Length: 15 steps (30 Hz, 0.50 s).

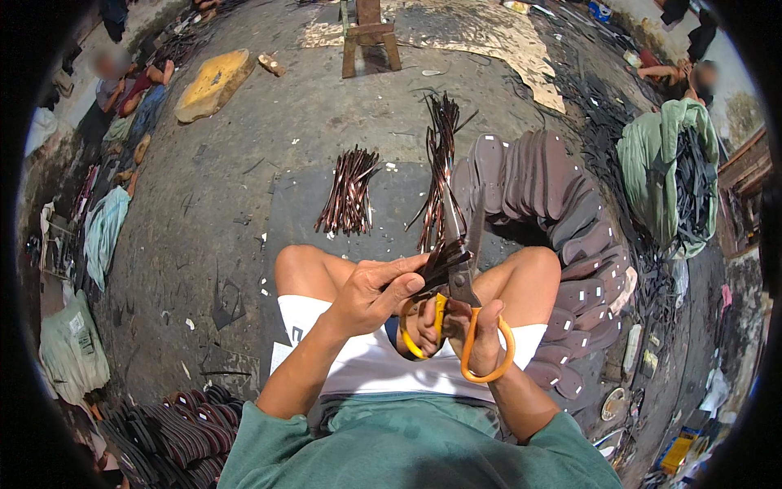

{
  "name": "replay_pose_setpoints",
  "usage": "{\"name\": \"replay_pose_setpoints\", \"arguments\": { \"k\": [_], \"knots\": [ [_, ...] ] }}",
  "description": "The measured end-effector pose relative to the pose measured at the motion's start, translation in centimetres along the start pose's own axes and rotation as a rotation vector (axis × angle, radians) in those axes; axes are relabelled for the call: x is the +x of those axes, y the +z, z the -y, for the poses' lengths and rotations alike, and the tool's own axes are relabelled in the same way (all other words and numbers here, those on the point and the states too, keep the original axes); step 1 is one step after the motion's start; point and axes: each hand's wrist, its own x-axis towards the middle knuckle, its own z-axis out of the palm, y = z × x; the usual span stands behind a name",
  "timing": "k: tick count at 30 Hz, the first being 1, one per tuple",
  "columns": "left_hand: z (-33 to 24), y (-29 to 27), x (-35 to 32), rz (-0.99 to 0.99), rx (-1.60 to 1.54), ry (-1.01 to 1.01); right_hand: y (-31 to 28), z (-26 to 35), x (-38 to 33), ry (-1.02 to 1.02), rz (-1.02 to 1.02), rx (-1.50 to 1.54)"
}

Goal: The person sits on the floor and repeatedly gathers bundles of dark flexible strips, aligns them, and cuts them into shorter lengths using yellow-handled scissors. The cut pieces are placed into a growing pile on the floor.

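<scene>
My right hand point(485, 336) grips a pair of large scissors point(461, 284) by their yellow loop handles. The blades point away from me and stand apart. My left hand point(368, 295) pinches several dark, shiny straps point(444, 262) beside the blades, close to the pivot; exactly how the straps lie against the blades I cannot tell. Just beyond, a bundle of brown strips point(441, 163) lies on a dark mat point(301, 200), partly behind the scissors. A second bundle of strips point(349, 191) lies to its left.
Dark brown sandal soles point(558, 175) curve in a row round my right side. More soles point(175, 436) lie at lower left. A green sack point(664, 151) of black strips stands at right. Ahead are a yellow foam block point(213, 84) and a wooden stool point(371, 37). Other people sit at both sides.
</scene>
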Motion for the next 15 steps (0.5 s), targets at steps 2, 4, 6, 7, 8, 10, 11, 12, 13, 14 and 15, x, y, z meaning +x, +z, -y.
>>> {"name": "replay_pose_setpoints", "arguments": {
  "k": [2,4,6,7,8,10,11,12,13,14,15],
  "knots": [
    [0.0,-0.2,0.2,0.006,0.057,0.038,-0.8,-0.7,0.0,-0.014,0.098,0.078],
    [-1.3,-0.3,0.4,-0.027,0.050,-0.069,-0.9,-1.2,0.0,-0.045,0.106,0.074],
    [-1.6,-0.1,0.5,-0.090,-0.053,-0.131,-1.2,-1.5,-0.1,-0.028,0.109,0.073],
    [-1.3,0.2,0.7,-0.141,-0.150,-0.134,-1.0,-1.4,-0.2,-0.014,0.097,0.046],
    [-1.4,0.2,0.9,-0.178,-0.202,-0.183,-0.8,-1.3,-0.4,0.001,0.083,0.021],
    [-1.3,0.1,1.1,-0.238,-0.278,-0.253,-0.6,-1.4,-1.1,0.038,0.096,0.028],
    [-1.1,0.0,1.1,-0.260,-0.300,-0.278,-0.3,-0.2,-1.5,0.134,0.128,-0.156],
    [-0.9,-0.2,1.1,-0.281,-0.322,-0.303,-0.2,0.0,-1.6,0.157,0.137,-0.164],
    [-0.5,-0.2,1.0,-0.259,-0.287,-0.290,-0.2,0.0,-1.9,0.179,0.141,-0.173],
    [-0.6,-0.3,0.9,-0.236,-0.303,-0.281,-0.1,0.1,-2.1,0.200,0.144,-0.181],
    [-0.7,-0.3,0.9,-0.212,-0.318,-0.272,-0.1,0.4,-1.8,0.218,0.174,-0.174]
  ]
}}
